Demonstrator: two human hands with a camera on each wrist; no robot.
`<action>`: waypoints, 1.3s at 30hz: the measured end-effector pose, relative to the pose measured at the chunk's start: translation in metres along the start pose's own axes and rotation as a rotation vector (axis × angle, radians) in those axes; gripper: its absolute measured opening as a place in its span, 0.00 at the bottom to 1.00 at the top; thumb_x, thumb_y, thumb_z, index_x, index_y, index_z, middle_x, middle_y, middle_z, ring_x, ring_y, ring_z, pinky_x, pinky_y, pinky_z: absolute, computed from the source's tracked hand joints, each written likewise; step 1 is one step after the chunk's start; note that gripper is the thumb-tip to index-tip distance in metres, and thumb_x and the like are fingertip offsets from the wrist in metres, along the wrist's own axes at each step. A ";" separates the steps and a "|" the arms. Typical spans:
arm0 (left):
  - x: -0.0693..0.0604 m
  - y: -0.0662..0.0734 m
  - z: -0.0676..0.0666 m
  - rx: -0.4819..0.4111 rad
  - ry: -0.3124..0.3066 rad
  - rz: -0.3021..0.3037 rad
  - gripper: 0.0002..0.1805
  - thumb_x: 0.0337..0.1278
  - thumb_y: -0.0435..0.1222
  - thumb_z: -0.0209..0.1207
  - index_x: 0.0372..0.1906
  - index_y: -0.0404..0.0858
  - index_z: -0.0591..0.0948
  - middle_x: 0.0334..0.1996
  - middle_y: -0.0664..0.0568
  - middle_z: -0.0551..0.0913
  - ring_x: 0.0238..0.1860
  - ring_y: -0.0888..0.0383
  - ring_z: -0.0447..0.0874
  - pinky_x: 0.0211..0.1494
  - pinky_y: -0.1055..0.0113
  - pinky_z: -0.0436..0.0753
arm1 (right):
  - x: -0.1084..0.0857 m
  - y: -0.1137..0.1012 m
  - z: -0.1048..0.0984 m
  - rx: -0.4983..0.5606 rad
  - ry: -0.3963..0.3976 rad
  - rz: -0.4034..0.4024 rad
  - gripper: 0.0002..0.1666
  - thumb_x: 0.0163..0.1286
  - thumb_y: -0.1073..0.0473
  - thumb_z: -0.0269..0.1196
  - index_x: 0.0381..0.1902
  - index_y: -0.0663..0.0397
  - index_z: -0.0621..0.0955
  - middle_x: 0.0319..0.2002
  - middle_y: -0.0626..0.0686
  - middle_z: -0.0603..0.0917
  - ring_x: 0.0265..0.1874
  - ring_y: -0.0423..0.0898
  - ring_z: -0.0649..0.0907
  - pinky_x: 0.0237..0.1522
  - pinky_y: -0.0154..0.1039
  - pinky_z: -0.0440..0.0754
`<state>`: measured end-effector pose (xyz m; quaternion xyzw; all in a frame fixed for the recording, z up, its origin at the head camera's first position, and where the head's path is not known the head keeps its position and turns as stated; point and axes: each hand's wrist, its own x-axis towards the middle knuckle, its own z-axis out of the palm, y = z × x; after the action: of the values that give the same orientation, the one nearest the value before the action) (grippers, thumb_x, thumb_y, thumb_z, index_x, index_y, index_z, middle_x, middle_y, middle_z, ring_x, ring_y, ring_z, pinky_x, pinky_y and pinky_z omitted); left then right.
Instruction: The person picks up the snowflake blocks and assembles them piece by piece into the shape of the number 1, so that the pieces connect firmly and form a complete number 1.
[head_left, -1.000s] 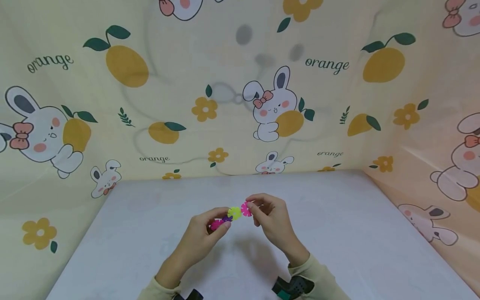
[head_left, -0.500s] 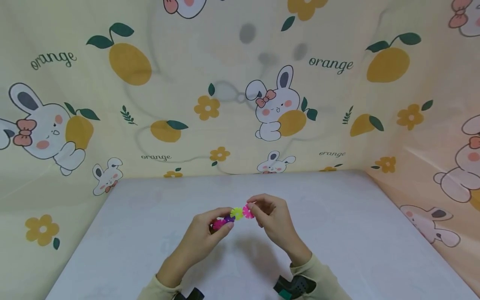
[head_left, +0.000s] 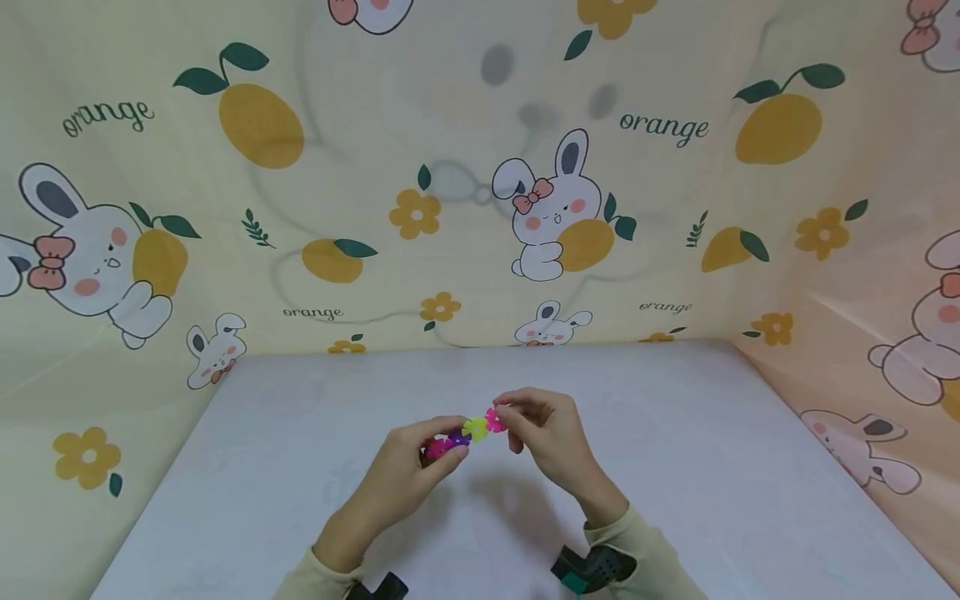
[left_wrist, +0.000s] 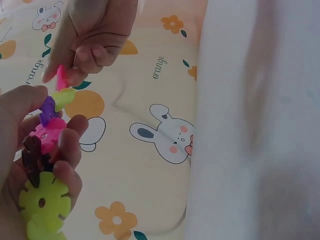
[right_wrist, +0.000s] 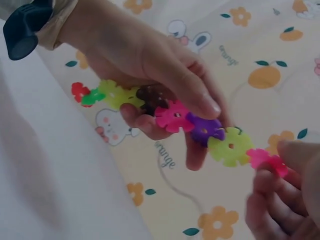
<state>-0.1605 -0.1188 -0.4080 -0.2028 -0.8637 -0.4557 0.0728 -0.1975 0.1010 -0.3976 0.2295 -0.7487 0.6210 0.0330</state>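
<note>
A chain of interlocking snowflake discs runs through my left hand [head_left: 401, 462], whose fingers and thumb grip it around the purple disc [right_wrist: 204, 130] and its neighbours. In the right wrist view the chain also shows a pink disc [right_wrist: 173, 115], a brown disc [right_wrist: 151, 99], yellow discs, a green disc [right_wrist: 93, 97] and a red disc [right_wrist: 79, 91] at its tail. A yellow-green disc [right_wrist: 230, 146] sticks out past the left fingertips. My right hand [head_left: 551, 437] pinches another pink disc [right_wrist: 264, 160], its edge meeting the yellow-green one; how deeply they are slotted cannot be told.
Both hands are held above a white table [head_left: 300, 417]. A cloth backdrop [head_left: 450, 108] with rabbits and oranges rises behind and at both sides. Black wrist devices, such as the right one [head_left: 594, 568], sit near the sleeves.
The pink disc in my right hand has come up against the yellow-green disc and turned slightly. Both hands otherwise keep nearly the same place; the head view has shifted a little.
</note>
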 end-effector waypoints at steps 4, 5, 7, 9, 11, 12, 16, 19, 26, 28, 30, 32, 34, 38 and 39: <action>0.001 -0.002 -0.002 -0.022 0.010 -0.003 0.16 0.64 0.39 0.66 0.56 0.42 0.85 0.41 0.51 0.87 0.30 0.64 0.74 0.31 0.74 0.77 | 0.002 0.002 -0.006 0.042 -0.123 0.032 0.16 0.72 0.66 0.63 0.55 0.66 0.82 0.33 0.57 0.85 0.21 0.40 0.80 0.32 0.34 0.83; 0.001 -0.002 -0.003 -0.026 0.012 -0.003 0.16 0.64 0.38 0.66 0.55 0.42 0.85 0.40 0.51 0.86 0.30 0.65 0.73 0.30 0.74 0.77 | 0.002 0.002 -0.008 0.053 -0.145 0.045 0.18 0.72 0.66 0.63 0.57 0.67 0.81 0.34 0.55 0.85 0.22 0.40 0.80 0.33 0.34 0.83; 0.001 -0.002 -0.003 -0.030 0.015 0.007 0.16 0.63 0.38 0.67 0.55 0.42 0.85 0.38 0.52 0.86 0.29 0.66 0.73 0.30 0.74 0.76 | 0.002 0.003 -0.010 0.063 -0.172 0.055 0.19 0.72 0.66 0.63 0.59 0.67 0.80 0.34 0.52 0.84 0.23 0.39 0.81 0.35 0.34 0.83; 0.000 -0.002 -0.003 -0.033 0.019 0.019 0.16 0.64 0.39 0.66 0.55 0.41 0.85 0.37 0.51 0.85 0.28 0.67 0.72 0.29 0.74 0.76 | 0.002 0.003 -0.010 0.059 -0.168 0.058 0.20 0.71 0.66 0.64 0.59 0.67 0.80 0.34 0.54 0.85 0.23 0.38 0.81 0.35 0.33 0.83; 0.000 -0.002 -0.003 -0.029 0.020 0.022 0.16 0.64 0.39 0.66 0.55 0.41 0.85 0.37 0.51 0.85 0.28 0.66 0.72 0.30 0.74 0.76 | 0.002 0.003 -0.009 0.046 -0.151 0.055 0.20 0.69 0.66 0.65 0.58 0.67 0.81 0.35 0.58 0.86 0.23 0.38 0.81 0.34 0.33 0.83; 0.000 -0.002 -0.002 -0.020 0.023 0.024 0.16 0.64 0.39 0.66 0.55 0.41 0.85 0.38 0.51 0.86 0.30 0.66 0.73 0.31 0.74 0.77 | 0.001 0.002 -0.008 0.038 -0.140 0.054 0.20 0.69 0.66 0.66 0.57 0.67 0.82 0.35 0.60 0.86 0.23 0.38 0.81 0.33 0.33 0.83; 0.000 -0.002 0.000 0.029 0.037 0.031 0.16 0.63 0.39 0.67 0.54 0.41 0.85 0.41 0.51 0.88 0.34 0.64 0.77 0.37 0.74 0.80 | 0.001 0.002 -0.005 0.015 -0.100 0.067 0.19 0.67 0.67 0.67 0.56 0.67 0.83 0.34 0.64 0.86 0.22 0.38 0.81 0.32 0.32 0.82; 0.000 -0.002 0.001 0.056 0.050 0.044 0.16 0.62 0.38 0.68 0.53 0.41 0.86 0.41 0.52 0.89 0.36 0.63 0.79 0.40 0.73 0.81 | 0.000 0.003 -0.003 0.011 -0.091 0.073 0.19 0.67 0.68 0.67 0.55 0.68 0.83 0.33 0.64 0.86 0.22 0.37 0.80 0.31 0.32 0.82; 0.000 -0.003 0.001 0.084 0.046 0.068 0.16 0.62 0.39 0.68 0.53 0.39 0.86 0.41 0.51 0.90 0.34 0.65 0.78 0.38 0.74 0.80 | 0.000 0.006 -0.004 0.006 -0.108 0.060 0.19 0.67 0.68 0.67 0.55 0.68 0.83 0.35 0.65 0.87 0.22 0.37 0.80 0.31 0.32 0.83; 0.000 -0.003 0.002 0.086 0.042 0.071 0.16 0.61 0.38 0.68 0.53 0.39 0.86 0.40 0.51 0.90 0.33 0.65 0.77 0.37 0.74 0.79 | 0.000 0.007 -0.004 0.006 -0.107 0.062 0.19 0.67 0.68 0.68 0.55 0.68 0.83 0.35 0.64 0.87 0.22 0.37 0.80 0.31 0.32 0.83; 0.000 -0.003 0.002 0.087 0.041 0.071 0.16 0.61 0.38 0.68 0.53 0.39 0.86 0.39 0.51 0.89 0.32 0.65 0.76 0.35 0.74 0.78 | 0.000 0.009 -0.004 0.006 -0.106 0.061 0.20 0.66 0.68 0.67 0.55 0.69 0.83 0.34 0.63 0.87 0.22 0.37 0.80 0.31 0.32 0.83; 0.000 -0.003 0.002 0.087 0.041 0.070 0.16 0.61 0.37 0.68 0.53 0.39 0.87 0.38 0.52 0.89 0.31 0.66 0.75 0.34 0.74 0.77 | 0.000 0.010 -0.003 0.005 -0.105 0.059 0.19 0.66 0.68 0.67 0.55 0.70 0.82 0.33 0.62 0.87 0.22 0.37 0.80 0.31 0.32 0.83; 0.000 -0.003 0.002 0.088 0.042 0.070 0.16 0.61 0.37 0.68 0.53 0.39 0.87 0.39 0.51 0.90 0.31 0.66 0.75 0.34 0.74 0.77 | 0.001 0.010 -0.002 0.004 -0.104 0.056 0.19 0.66 0.69 0.67 0.55 0.70 0.83 0.32 0.61 0.87 0.22 0.37 0.80 0.31 0.32 0.83; 0.000 -0.004 0.002 0.069 0.035 0.074 0.16 0.61 0.37 0.68 0.53 0.38 0.86 0.38 0.51 0.90 0.31 0.66 0.75 0.35 0.74 0.77 | 0.001 0.010 -0.003 0.018 -0.111 0.060 0.18 0.66 0.68 0.68 0.54 0.69 0.84 0.34 0.63 0.87 0.22 0.37 0.80 0.31 0.32 0.83; 0.000 -0.004 0.002 0.063 0.029 0.071 0.16 0.61 0.38 0.68 0.53 0.38 0.86 0.38 0.51 0.89 0.31 0.66 0.75 0.35 0.74 0.77 | 0.001 0.010 -0.003 0.021 -0.115 0.062 0.18 0.66 0.68 0.68 0.53 0.68 0.84 0.35 0.64 0.87 0.22 0.37 0.80 0.31 0.32 0.84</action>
<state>-0.1624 -0.1196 -0.4121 -0.2242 -0.8687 -0.4285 0.1076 -0.2031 0.1052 -0.4054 0.2419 -0.7497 0.6152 -0.0318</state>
